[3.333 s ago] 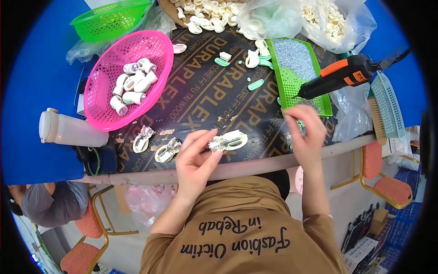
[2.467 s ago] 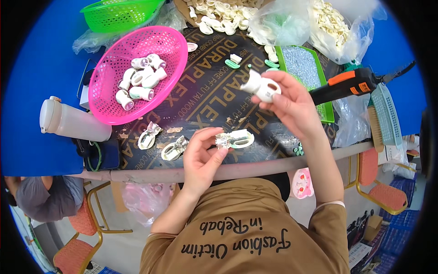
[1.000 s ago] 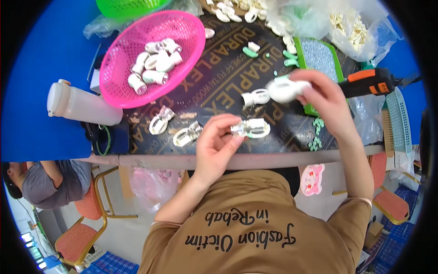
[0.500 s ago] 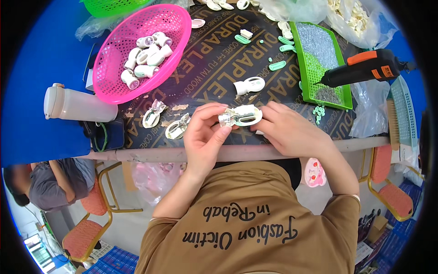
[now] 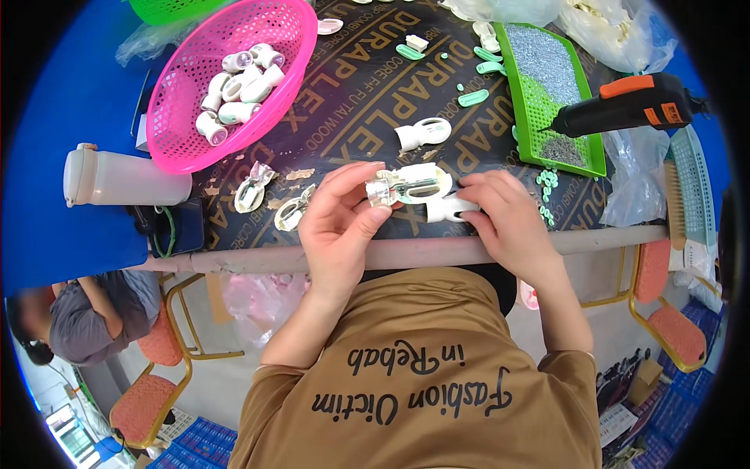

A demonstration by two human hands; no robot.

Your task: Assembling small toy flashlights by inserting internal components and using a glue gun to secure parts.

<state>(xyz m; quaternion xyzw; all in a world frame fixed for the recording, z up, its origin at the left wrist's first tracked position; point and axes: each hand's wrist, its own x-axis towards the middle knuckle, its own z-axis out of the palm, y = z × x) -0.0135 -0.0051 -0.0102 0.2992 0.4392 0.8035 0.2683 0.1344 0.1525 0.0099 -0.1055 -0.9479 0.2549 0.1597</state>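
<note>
My left hand pinches an opened white plastic casing half by its silvery, round end. Parts lie inside it, and an oval loop forms its other end. Just below, my right hand grips a matching white shell half, its fingers covering the loop end. The two pieces are close together over the table's near edge; whether they touch I cannot tell. To the left lie two more open casings with silvery ends, one farther off and one partly behind my left hand. A joined white casing lies beyond my hands.
A pink basket of white casings stands left, beside a pale bottle. At right, a black-and-orange electric screwdriver rests over a green tray of small metal screws. Mint-green pieces and plastic bags lie around. Another person is at far left.
My right hand has brought a white shell half up into view beside the opened casing. My left hand still holds that casing. The whole view has shifted slightly.
</note>
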